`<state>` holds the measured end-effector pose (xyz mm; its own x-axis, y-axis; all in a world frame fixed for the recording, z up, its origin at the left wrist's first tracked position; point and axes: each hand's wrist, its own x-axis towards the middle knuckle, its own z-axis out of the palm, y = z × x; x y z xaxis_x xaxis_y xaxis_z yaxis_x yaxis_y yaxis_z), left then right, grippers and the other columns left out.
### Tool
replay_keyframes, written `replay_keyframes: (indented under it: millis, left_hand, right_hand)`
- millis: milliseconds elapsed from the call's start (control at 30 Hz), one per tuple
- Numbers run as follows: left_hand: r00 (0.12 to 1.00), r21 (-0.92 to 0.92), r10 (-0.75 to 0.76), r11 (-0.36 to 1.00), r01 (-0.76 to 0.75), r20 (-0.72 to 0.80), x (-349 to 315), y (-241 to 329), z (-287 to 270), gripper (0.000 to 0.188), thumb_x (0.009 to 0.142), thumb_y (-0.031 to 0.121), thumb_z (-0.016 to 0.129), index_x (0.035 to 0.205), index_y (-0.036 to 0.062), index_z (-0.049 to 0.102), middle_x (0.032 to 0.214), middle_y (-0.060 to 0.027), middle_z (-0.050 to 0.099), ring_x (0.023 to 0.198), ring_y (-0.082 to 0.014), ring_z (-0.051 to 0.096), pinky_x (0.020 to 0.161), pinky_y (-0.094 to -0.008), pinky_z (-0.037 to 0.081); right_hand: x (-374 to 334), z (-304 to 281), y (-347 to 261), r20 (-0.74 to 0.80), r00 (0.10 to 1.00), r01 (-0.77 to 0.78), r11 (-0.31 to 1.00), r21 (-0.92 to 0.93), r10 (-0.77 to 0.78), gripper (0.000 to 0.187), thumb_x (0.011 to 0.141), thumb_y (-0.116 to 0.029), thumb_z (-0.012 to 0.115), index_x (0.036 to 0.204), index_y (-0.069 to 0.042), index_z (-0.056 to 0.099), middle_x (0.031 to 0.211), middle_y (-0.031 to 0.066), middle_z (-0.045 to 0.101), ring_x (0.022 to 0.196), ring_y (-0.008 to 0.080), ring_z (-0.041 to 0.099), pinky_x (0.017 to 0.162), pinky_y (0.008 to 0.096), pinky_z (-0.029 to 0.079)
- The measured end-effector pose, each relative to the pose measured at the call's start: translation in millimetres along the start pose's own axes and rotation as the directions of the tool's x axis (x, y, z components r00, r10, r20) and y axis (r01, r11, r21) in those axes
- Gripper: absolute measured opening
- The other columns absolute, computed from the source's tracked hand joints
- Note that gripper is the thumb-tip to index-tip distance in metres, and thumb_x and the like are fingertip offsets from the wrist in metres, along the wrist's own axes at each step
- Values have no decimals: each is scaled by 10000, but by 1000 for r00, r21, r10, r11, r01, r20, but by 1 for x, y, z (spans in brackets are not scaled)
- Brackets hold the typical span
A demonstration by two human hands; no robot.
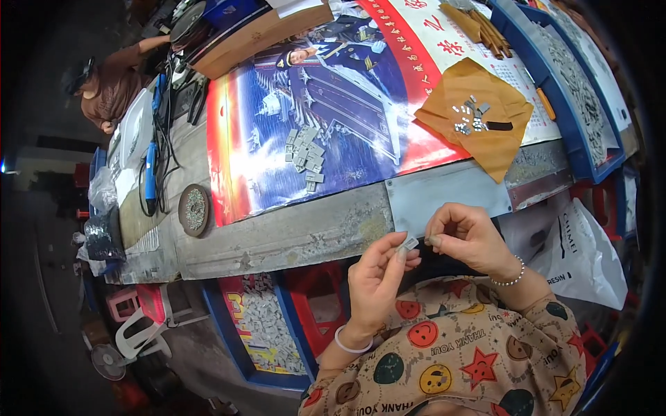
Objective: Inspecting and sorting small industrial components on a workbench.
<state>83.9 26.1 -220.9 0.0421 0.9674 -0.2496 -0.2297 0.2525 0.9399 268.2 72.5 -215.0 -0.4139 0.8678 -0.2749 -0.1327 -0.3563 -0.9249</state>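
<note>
Just past the table's front edge, my left hand (374, 281) pinches a small grey plastic part (408, 244) between thumb and fingertips. My right hand (475, 239) is close beside it, thumb and forefinger pressed together; whatever they grip is too small to make out. Beyond my hands, several grey plastic parts (305, 154) lie loosely heaped on a glossy poster (263, 187). To the right, a square of brown paper (496, 156) carries small shiny metal pieces (463, 127) and a short black strip (499, 126). A pale metal plate (440, 197) sits at the table edge.
Blue trays of small parts stand at far right (590, 161) and below the table (239, 353). A round dish (194, 209) of tiny pieces and a blue-handled tool (150, 173) with cables are left. Another person (121, 83) works at far left. A white bag (579, 256) hangs right.
</note>
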Motion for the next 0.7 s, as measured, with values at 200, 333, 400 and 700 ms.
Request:
replay_keyframes:
  millis: [200, 333, 400, 700]
  left_hand:
    - [999, -76, -27, 997, 29, 27, 3, -3, -5, 252, 947, 25, 499, 1176, -77, 524, 978, -140, 666, 859, -155, 654, 755, -254, 524]
    - [999, -81, -38, 996, 39, 7, 5, 1, -6, 245, 940, 12, 502, 1168, -75, 529, 956, -140, 670, 841, -159, 660, 749, -254, 532]
    - [999, -97, -45, 994, 46, 8, 4, 2, -6, 237, 937, 8, 506, 1157, -74, 538, 950, -139, 670, 834, -157, 662, 743, -250, 535]
    - [999, -71, -39, 997, 39, -3, 5, -3, -2, 224, 934, 3, 510, 1142, -73, 547, 928, -125, 674, 820, -145, 659, 731, -243, 535]
  right_hand:
    - [4, 3, 0, 8, 999, 32, 999, -3, -32, 52, 881, -32, 578, 889, 5, 543, 824, -14, 541, 736, 34, 484, 651, 193, 422]
    - [6, 6, -2, 53, 998, 33, 999, -38, -31, 68, 906, -46, 553, 880, -2, 508, 913, 53, 539, 769, 82, 489, 679, 219, 436]
    - [4, 8, -3, 49, 999, 6, 999, -46, -3, 72, 911, -52, 549, 889, 2, 506, 926, 51, 528, 774, 81, 482, 684, 219, 429]
    - [5, 10, -5, 60, 992, 125, 963, -241, -113, 53, 869, -29, 573, 855, -3, 528, 940, 42, 515, 793, 66, 482, 674, 206, 417]
